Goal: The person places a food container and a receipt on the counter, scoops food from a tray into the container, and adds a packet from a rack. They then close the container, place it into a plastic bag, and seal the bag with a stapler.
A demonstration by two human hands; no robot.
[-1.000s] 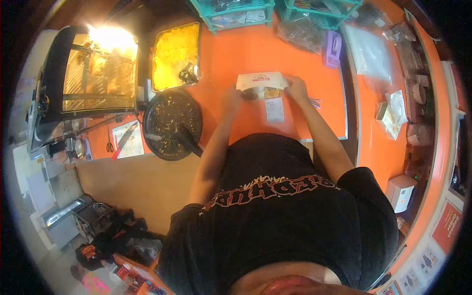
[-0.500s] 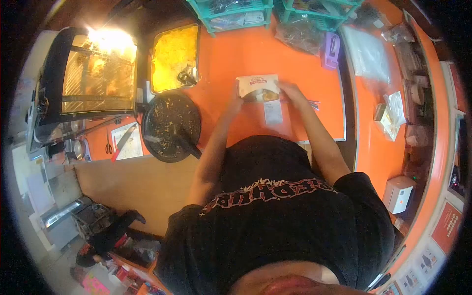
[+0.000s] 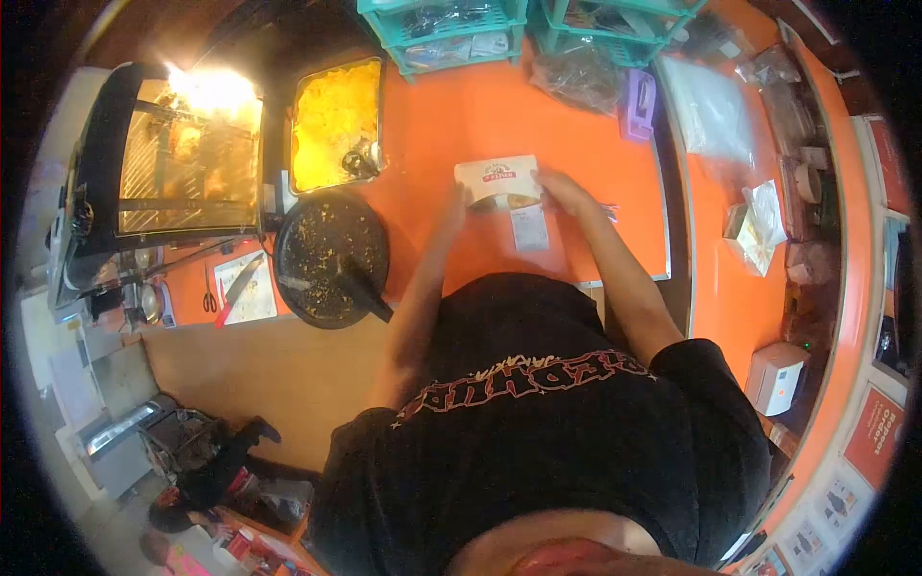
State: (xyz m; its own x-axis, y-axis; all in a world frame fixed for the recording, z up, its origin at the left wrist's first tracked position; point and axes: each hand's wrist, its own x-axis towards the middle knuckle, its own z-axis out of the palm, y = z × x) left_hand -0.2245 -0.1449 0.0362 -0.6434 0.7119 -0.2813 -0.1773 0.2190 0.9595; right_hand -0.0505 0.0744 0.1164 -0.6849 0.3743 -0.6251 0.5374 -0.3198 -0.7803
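Out on the orange counter is a small white cardboard food box (image 3: 496, 175) with a red printed logo on its lid and a dark opening along its near side. My left hand (image 3: 458, 202) grips its left end, fingers partly hidden behind the side. At the opposite end, my right hand (image 3: 565, 191) is closed on the corner. A white printed receipt (image 3: 529, 229) lies just below the box's near edge, between my forearms.
Left of the box stand a tray of yellow food (image 3: 336, 120), a black pan (image 3: 331, 254) and a lit glass-fronted oven (image 3: 188, 173). A knife (image 3: 243, 280) rests on a white sheet. Teal baskets (image 3: 442, 43) and a purple holder (image 3: 638, 104) line the back. People (image 3: 206, 494) are at lower left.
The box's lid has tipped, so more of its printed top shows and less of the opening. Both hands stay at its ends. The whole view has shifted slightly.
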